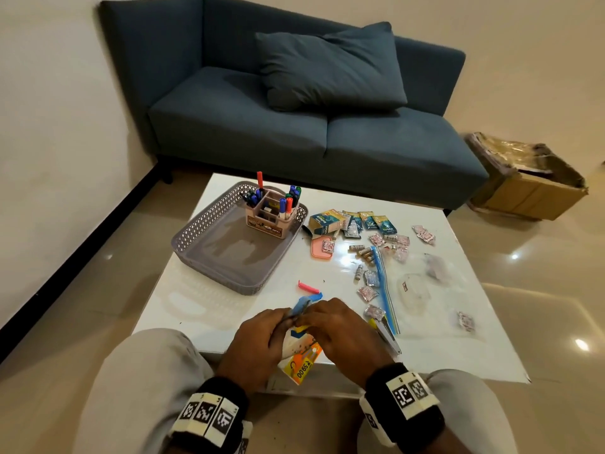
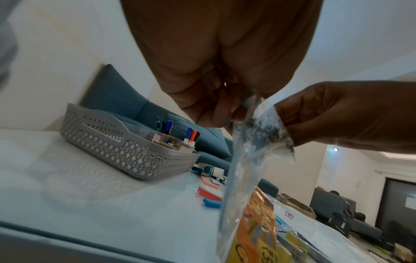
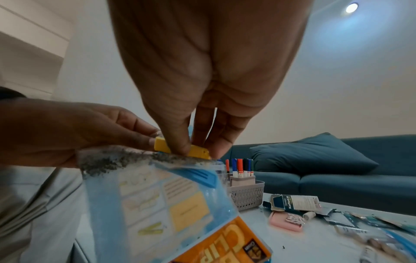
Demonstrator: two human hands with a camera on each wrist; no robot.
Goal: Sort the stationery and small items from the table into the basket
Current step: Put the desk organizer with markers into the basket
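At the table's near edge both hands hold up a clear clip packet (image 1: pixel 299 362) with an orange card inside. My left hand (image 1: pixel 258 342) pinches the packet's top edge (image 2: pixel 258 124). My right hand (image 1: pixel 340 329) pinches a yellow clip (image 3: pixel 161 144) at the packet's mouth, thumb in front and fingers behind. A blue clip (image 3: pixel 198 176) lies inside the packet. A pink clip (image 1: pixel 307 287) and a blue clip (image 1: pixel 316 295) lie on the table just beyond the hands. The grey lattice basket (image 1: pixel 193 224) stands at the far left with a pink pen holder (image 1: pixel 270 214) full of markers in its back corner.
Right of the basket lie a teal box (image 1: pixel 322 222), teal sachets (image 1: pixel 370 221), a pink case (image 1: pixel 322 249), batteries (image 1: pixel 363 253), small foil packs (image 1: pixel 425 234) and a blue-edged zip bag (image 1: pixel 386 290). A blue sofa (image 1: pixel 294 126) stands behind the white table (image 1: pixel 203 306). A cardboard box (image 1: pixel 530 191) sits on the floor.
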